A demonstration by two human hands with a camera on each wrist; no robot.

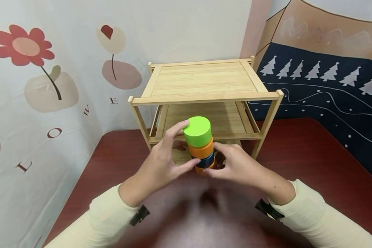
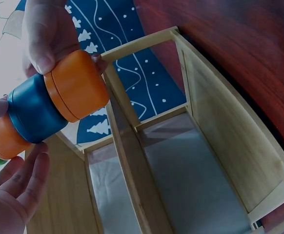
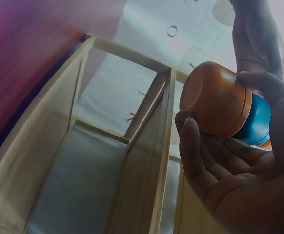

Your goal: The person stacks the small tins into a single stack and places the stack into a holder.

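Observation:
A cylindrical container (image 1: 202,151) with orange sections, a dark blue band and a bright green lid (image 1: 197,126) is held in the air, slightly tilted, in front of the wooden rack. My left hand (image 1: 157,162) grips it from the left, thumb at the blue band and index finger at the lid's edge. From the right, my right hand (image 1: 235,162) holds the lower part between thumb and fingers. The left wrist view shows the blue band (image 2: 37,109) between orange sections. In the right wrist view the smooth orange base (image 3: 215,100) faces the camera, with fingers curled beneath.
Just behind the hands stands a light wooden rack (image 1: 204,80) with stacked shelves and corner posts. It stands on a dark red table (image 1: 297,151). Printed cloth walls (image 1: 74,41) close in the back and sides. Small black devices (image 1: 269,209) sit at both cuffs.

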